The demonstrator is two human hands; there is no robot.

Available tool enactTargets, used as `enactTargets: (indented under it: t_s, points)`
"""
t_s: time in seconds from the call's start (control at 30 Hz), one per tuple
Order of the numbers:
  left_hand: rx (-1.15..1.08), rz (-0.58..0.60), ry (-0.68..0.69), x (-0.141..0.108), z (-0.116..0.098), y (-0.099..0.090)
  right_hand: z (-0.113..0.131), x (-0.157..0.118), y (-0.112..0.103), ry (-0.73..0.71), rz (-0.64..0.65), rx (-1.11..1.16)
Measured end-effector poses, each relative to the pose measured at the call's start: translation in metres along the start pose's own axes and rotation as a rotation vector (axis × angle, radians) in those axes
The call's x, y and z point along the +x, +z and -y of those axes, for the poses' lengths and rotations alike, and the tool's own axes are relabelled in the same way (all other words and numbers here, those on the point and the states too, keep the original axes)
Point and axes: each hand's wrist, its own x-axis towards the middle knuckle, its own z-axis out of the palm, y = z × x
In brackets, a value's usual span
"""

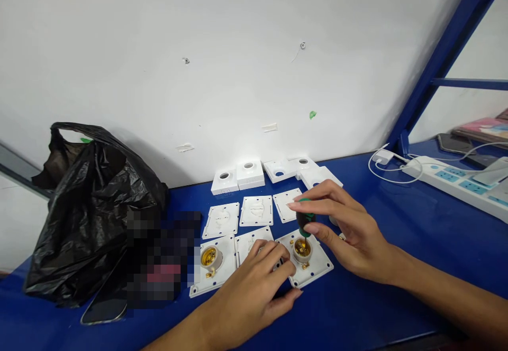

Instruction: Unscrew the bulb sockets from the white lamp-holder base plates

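Note:
Between the fingertips of my right hand (353,234) is a short screwdriver (305,217) with a dark handle and green ends. Its shaft points down into the brass-lined cup of a lamp holder (302,250). That cup stands on a square white base plate (322,267). My left hand (264,277) is bent at the plate's left edge, thumb and index finger gripping near its corner. A second lamp holder (210,258) sits on another white plate to the left. Partly behind my left hand lies one more white plate (254,236).
White covers with round holes (250,173) line the wall, several flat plates (220,219) before them. At left are a black plastic bag (99,224) and a phone (105,303). A power strip (456,181) with white cables lies right, near a blue frame post (432,65).

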Motion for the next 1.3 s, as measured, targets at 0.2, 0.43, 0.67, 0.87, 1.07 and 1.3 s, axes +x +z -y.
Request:
enactTargets:
  t_s: [0.2,0.43,0.67,0.87,1.07,1.3]
  points:
    - [0.002,0.008,-0.009,-0.0004,-0.0015,-0.0024,-0.0006,0.0000,-0.0001,0.012,0.011,-0.001]
    - [0.034,0.012,-0.018,0.0013,-0.0019,-0.0024,-0.0008,-0.0010,-0.0003,0.032,0.069,-0.039]
    - [0.035,0.007,-0.011,-0.0003,-0.0032,-0.0025,-0.0021,-0.0017,0.0025,-0.042,0.043,-0.054]
    - [0.047,0.009,-0.012,0.0002,-0.0018,-0.0021,0.0011,-0.0019,0.0022,-0.065,0.036,-0.053]
    - [0.055,0.005,-0.004,0.0012,-0.0014,-0.0012,-0.0025,-0.0024,0.0044,-0.077,0.039,-0.073]
    - [0.037,0.013,-0.002,0.0006,-0.0025,-0.0027,-0.0028,-0.0040,0.0086,-0.117,0.031,-0.019]
